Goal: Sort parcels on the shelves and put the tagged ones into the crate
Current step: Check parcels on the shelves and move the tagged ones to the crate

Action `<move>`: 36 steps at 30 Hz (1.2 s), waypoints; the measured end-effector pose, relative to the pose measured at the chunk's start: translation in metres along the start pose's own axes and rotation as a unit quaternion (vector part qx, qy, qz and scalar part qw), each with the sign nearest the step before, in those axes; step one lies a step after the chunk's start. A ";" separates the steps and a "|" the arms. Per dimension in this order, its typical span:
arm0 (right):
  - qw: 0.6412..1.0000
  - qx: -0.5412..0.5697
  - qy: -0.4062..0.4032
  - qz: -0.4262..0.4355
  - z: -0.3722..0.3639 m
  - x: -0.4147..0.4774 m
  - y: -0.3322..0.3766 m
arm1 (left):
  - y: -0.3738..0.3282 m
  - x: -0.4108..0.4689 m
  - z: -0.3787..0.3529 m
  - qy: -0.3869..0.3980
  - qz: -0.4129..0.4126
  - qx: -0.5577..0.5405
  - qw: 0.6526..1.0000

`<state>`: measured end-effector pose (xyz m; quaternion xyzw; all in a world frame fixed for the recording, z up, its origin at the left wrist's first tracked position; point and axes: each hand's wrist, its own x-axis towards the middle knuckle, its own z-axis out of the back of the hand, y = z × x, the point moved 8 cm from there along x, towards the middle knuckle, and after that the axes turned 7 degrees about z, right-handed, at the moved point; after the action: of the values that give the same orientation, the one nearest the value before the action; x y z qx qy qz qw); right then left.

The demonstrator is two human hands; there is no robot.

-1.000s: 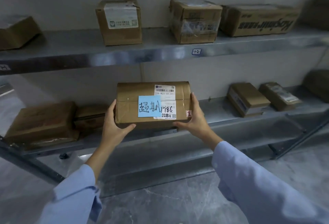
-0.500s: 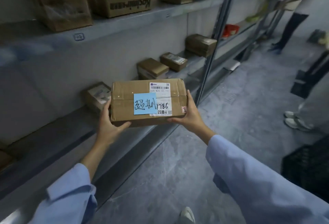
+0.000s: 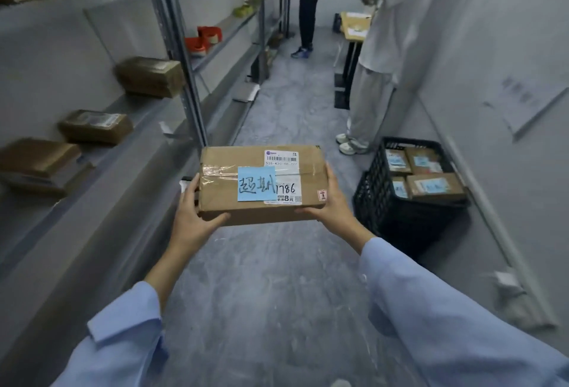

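Head view: a brown cardboard parcel (image 3: 261,183) is held in the air over the grey floor (image 3: 277,279) of a narrow aisle, roughly level, its broad taped face turned up toward the camera. The left hand (image 3: 194,220) grips its left end, thumb lying across the near face and fingers wrapped round the side. The right hand (image 3: 334,205) holds the right end the same way, thumb tucked along the lower near edge. On the parcel's top sits a blue tag (image 3: 256,184) with handwriting, partly over a white shipping label (the number 1786 is written just beside it). Both forearms come out of light blue sleeves (image 3: 446,309).

To the right of the parcel, near it and against the wall, a black crate (image 3: 374,198) stands on the floor. It holds several cardboard parcels (image 3: 434,186) that also carry blue tags. Along the left run grey metal shelves (image 3: 123,152) with three more brown boxes (image 3: 95,126) spaced apart on one level, blurred. Farther down the aisle a person in pale clothes (image 3: 375,57) stands beside a small worktop (image 3: 354,28), and another person (image 3: 308,1) stands at the far shelves.
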<state>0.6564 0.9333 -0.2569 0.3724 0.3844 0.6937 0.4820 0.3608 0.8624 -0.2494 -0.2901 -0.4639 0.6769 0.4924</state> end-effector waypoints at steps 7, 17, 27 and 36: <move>0.996 -0.031 -0.065 -0.052 0.168 0.002 -0.095 | -0.051 0.038 -0.197 0.103 -0.012 -0.036 0.994; 0.985 -0.025 -0.131 -0.108 0.314 -0.005 -0.201 | -0.109 0.072 -0.383 0.207 -0.027 0.001 0.978; 0.972 -0.035 -0.155 -0.173 0.395 0.065 -0.310 | -0.115 0.163 -0.529 0.268 -0.018 0.029 0.963; 0.965 -0.057 -0.160 -0.200 0.477 0.179 -0.395 | -0.132 0.280 -0.663 0.324 0.000 0.047 0.945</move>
<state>1.1849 1.2822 -0.3791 0.3665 0.3287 0.5350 0.6866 0.8797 1.3627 -0.3767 -0.4703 -0.2473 0.5674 0.6291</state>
